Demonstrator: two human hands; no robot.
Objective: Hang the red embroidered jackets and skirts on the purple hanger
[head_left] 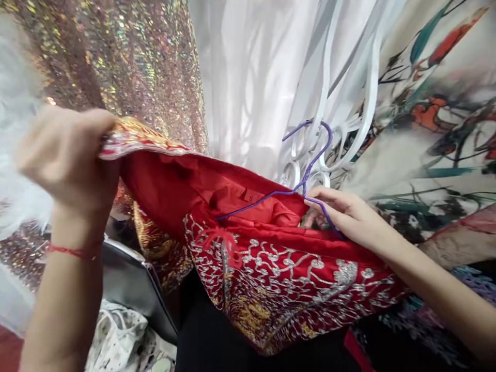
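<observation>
A red garment (287, 268) with silver and gold embroidery stretches across the middle, its red lining and a small size label showing. My left hand (72, 150), blurred, is closed on the garment's embroidered edge and pulls it up to the left. A purple wire hanger (276, 193) lies partly inside the garment's opening, its hook pointing up. My right hand (349, 212) is at the hanger's neck, thumb and fingers around its right arm; some fingertips are hidden behind the garment's edge.
A sequined gold-pink garment (155, 62) hangs behind at the left. White curved metalwork (329, 93) stands beyond the hanger hook. Printed fabric (437, 124) fills the right side. Below left are a dark grey bag-like item (132, 279) and white spotted cloth (120, 341).
</observation>
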